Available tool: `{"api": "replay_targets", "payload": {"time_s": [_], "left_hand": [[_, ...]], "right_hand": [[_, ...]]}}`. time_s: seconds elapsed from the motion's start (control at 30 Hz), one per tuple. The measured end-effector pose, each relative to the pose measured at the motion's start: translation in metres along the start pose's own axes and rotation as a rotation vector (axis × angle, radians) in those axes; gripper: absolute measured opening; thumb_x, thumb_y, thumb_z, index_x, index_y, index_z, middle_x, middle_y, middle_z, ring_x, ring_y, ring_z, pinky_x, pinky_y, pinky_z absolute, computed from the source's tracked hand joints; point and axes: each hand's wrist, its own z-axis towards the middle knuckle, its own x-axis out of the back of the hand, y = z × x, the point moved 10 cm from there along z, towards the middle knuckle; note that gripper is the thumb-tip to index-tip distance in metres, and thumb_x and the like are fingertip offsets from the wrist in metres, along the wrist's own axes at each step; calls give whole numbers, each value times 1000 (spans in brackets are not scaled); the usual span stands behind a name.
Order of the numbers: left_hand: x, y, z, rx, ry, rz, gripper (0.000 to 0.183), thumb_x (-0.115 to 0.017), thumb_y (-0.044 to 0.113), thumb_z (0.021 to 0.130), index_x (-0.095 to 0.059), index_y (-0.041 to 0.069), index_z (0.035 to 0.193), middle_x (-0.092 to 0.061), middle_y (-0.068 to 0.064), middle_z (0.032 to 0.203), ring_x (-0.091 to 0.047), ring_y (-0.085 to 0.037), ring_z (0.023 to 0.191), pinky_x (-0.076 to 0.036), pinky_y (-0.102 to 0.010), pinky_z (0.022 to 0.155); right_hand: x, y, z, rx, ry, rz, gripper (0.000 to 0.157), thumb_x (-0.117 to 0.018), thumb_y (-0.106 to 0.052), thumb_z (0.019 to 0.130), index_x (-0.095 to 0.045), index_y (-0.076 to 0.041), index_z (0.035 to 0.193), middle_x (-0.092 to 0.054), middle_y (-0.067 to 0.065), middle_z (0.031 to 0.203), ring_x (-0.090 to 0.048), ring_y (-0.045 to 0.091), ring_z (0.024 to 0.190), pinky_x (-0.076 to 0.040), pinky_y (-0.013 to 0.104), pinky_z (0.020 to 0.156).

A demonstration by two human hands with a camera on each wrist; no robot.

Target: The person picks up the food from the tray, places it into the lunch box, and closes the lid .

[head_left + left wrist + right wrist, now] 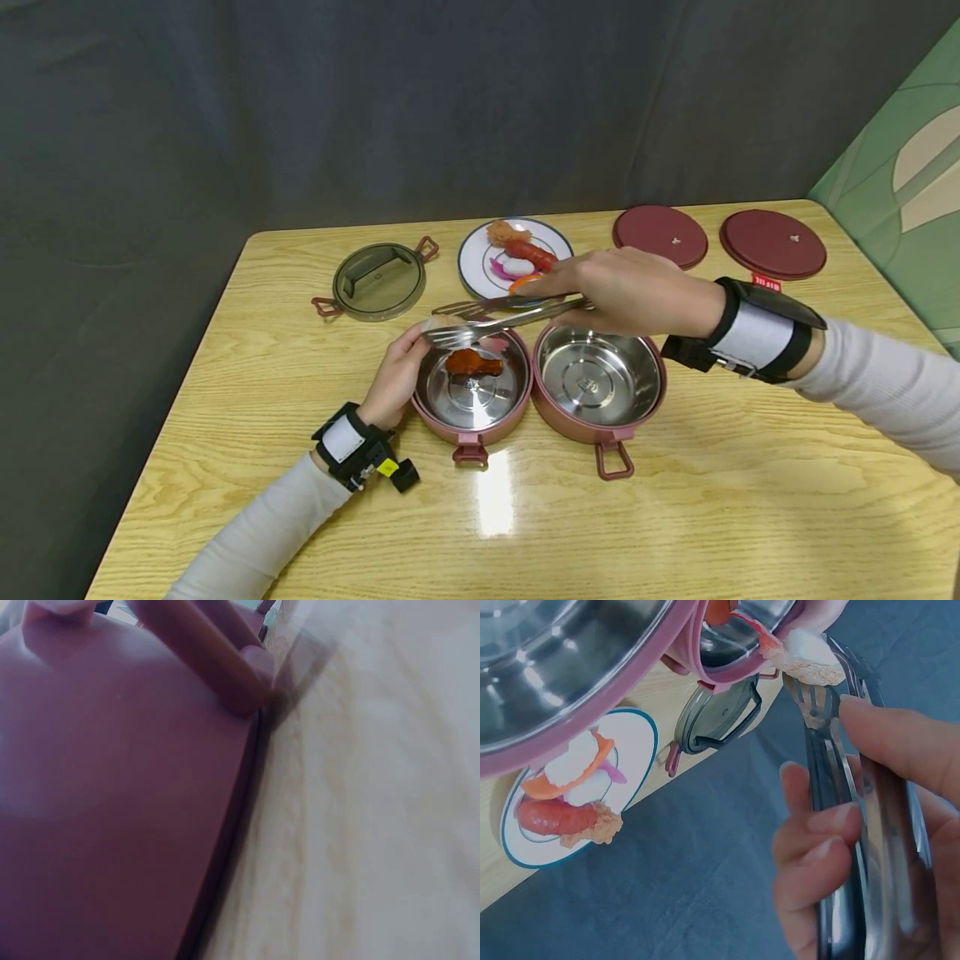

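Observation:
My right hand [630, 292] grips metal tongs with fork-shaped ends [517, 317], over the far side of the left pink pot [468, 433]. A pale food piece with a rough tan side [814, 660] is at the tong tips. My left hand [397, 375] holds the left pot at its left rim; some fingers are hidden. Inside that steel-lined pot lies a toy drumstick [472, 363], with a pinkish-red piece [493, 342] behind it. The right pink pot [573, 422] stands against it with only bare steel visible inside. In the left wrist view the pink pot wall [112, 795] fills one side.
Behind the pots, a white plate [474, 265] bears a sausage, a fried piece, and white, orange and purple pieces. A green lid [382, 287] lies at the left. Two dark red lids [660, 236] lie at the back right, near a dark curtain [450, 108].

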Motion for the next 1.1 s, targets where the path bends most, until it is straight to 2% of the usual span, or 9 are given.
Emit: {"api": "replay_targets", "payload": {"time_s": [0.1,0.27,0.4,0.67,0.87,1.1], "left_hand": [[0,-3,1,24,-4,-6,40,-36,15,106,-44,1,142,-47,-17,142,-39,-24,136,-30,-39,114],[0,-5,1,46,-15,8,40,-33,19,107,-47,6,142,-45,-10,146,-37,-20,137,-30,-37,115],[-1,-3,0,35,-24,19,39,-33,20,107,-48,6,141,-47,-10,144,-37,-19,137,-28,-36,116],[-3,-1,0,4,-50,-14,40,-34,21,107,-47,4,141,-51,-15,140,-45,-24,132,-32,-37,115],[-1,-2,0,12,-38,0,39,-34,20,107,-47,5,141,-52,-13,139,-48,-22,129,-35,-35,112],[-11,3,-1,-23,-137,-63,38,-32,20,108,-52,9,137,-56,-9,138,-52,-19,127,-37,-38,111]], "right_hand": [[-2,-4,-1,18,-3,7,51,-78,-15,83,-63,-20,132,-68,0,120,-67,12,86,-46,24,52],[-9,-9,-1,41,-14,24,47,-79,-14,81,-67,-19,126,-71,-2,108,-61,6,72,-49,23,57],[-17,-13,0,56,-35,16,47,-79,-13,81,-67,-19,126,-72,-2,107,-56,4,64,-46,22,53],[-31,-17,1,40,-88,1,46,-79,-16,82,-67,-17,126,-71,1,112,-48,4,53,-37,21,46],[-38,-20,4,54,-89,-33,45,-79,-17,82,-68,-18,125,-70,0,113,-49,5,56,-38,21,46],[-44,-23,8,78,-77,-41,44,-79,-17,82,-68,-18,124,-71,2,106,-52,7,62,-36,20,45]]}}
